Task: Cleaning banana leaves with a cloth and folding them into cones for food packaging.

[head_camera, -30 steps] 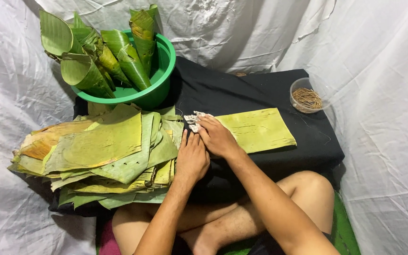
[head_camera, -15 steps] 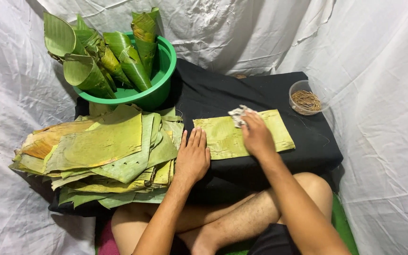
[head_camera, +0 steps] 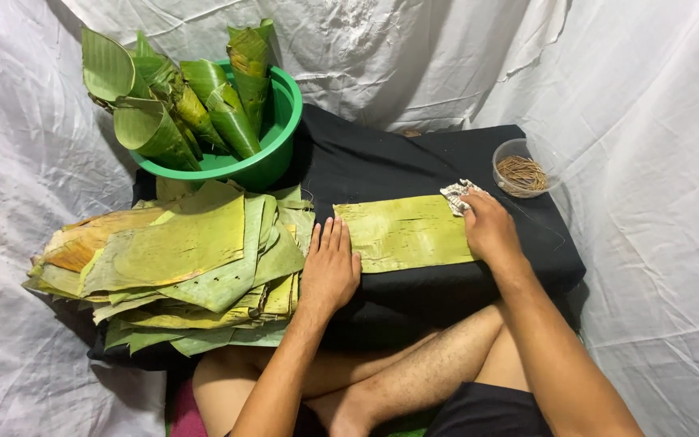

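On black cloth, flat yellow-green leaf, prob. dry

We see a brightly, evenly lit scene, the light falling from above and in front. The white sheet reflects softly, nearly washed out at upper right, its creases still readable. Shadows are short and soft: a dark band under the green basin and beneath the leaf stack. The black cloth swallows detail and shows almost no texture. Focus is sharp at the centre, where leaf veins read clearly. The edges show mild wide-angle stretching. We notice no motion blur on either hand.
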